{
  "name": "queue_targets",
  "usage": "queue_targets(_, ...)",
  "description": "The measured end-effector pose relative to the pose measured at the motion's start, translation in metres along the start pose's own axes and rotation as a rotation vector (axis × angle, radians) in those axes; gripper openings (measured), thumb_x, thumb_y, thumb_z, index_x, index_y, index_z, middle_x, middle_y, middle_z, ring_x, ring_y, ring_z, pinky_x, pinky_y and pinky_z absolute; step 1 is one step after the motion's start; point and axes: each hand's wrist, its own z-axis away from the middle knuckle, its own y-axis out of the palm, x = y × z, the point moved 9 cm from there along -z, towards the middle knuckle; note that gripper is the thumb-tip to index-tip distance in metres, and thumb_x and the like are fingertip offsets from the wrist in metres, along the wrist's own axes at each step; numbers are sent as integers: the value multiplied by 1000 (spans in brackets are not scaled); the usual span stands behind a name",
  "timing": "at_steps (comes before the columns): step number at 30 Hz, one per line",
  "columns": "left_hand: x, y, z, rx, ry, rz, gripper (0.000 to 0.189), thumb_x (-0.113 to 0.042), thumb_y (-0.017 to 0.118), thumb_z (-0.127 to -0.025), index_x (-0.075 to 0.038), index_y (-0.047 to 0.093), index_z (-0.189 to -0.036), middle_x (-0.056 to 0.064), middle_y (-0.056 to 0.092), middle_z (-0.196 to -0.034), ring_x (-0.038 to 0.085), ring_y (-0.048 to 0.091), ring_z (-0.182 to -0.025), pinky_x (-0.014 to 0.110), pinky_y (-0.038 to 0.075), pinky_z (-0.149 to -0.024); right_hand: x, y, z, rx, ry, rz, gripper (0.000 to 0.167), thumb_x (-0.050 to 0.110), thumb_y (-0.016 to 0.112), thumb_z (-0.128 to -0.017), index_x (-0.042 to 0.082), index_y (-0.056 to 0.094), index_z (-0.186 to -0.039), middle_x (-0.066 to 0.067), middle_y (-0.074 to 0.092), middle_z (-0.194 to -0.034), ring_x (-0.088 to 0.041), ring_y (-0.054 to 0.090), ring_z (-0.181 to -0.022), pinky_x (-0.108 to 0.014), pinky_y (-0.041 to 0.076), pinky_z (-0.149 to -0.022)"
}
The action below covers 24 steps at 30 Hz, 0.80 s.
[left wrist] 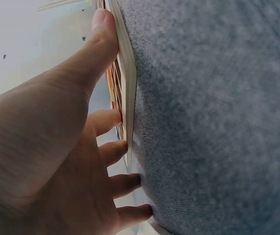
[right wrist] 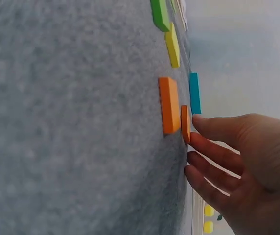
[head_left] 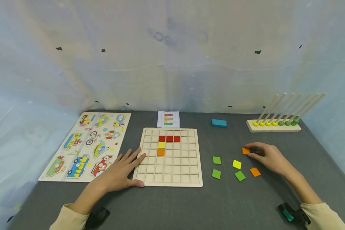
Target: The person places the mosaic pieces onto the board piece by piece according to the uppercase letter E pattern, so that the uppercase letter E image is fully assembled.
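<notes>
My left hand point(head_left: 119, 174) rests at the left edge of a wooden grid board point(head_left: 172, 180), fingers spread and thumb by its lower left corner. In the left wrist view the thumb and two fingers touch the board's rim point(left wrist: 128, 83). Three red tiles point(head_left: 169, 139) form a row on the grid, with a yellow tile point(head_left: 161, 145) and an orange tile point(head_left: 160, 152) below the leftmost. Out to the right, my right hand point(head_left: 271, 159) pinches another orange tile point(head_left: 245, 150) between thumb and index finger, close over the table.
Loose on the grey table lie a second orange tile point(head_left: 255, 172), a yellow tile point(head_left: 237, 164) and three green tiles point(head_left: 217, 160). Behind them are a blue block point(head_left: 219, 123) and a peg stand point(head_left: 273, 127) with beads. A pattern card point(head_left: 175, 119) touches the board's back; a picture puzzle point(head_left: 87, 127) lies left.
</notes>
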Motion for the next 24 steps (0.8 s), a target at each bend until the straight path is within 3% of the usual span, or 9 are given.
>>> queue_targets(5,1,0,1,3,1,3,100,-70,62,-79,-16,30,-156,15,18,-162,49,17,-144,69,17,-111,2,3,-8,16,-25,9,30,5,74,-87,0,68,-116,-14,70,-110,-32,67,-96,-39,57,-74)
queue_targets(11,1,1,-1,6,1,-3,100,-71,62,-78,-16,30,-156,14,18,-162,49,18,-144,69,18,-110,0,2,-16,81,13,8,35,-1,76,-82,-3,67,-116,-14,69,-104,-32,66,-93,-38,58,-74)
queue_targets(17,1,1,-2,14,4,10,100,-71,62,-79,-16,29,-156,14,18,-162,49,16,-144,69,17,-110,-1,-3,-23,94,44,2,32,-2,72,-85,-4,66,-117,-2,66,-91,-21,65,-83,-32,58,-71)
queue_targets(24,0,1,-1,12,1,15,101,-71,62,-78,-15,30,-156,14,18,-162,49,16,-144,69,16,-111,4,-6,-31,92,45,-32,33,-2,72,-86,-3,66,-119,-2,66,-91,-18,65,-82,-28,57,-68)
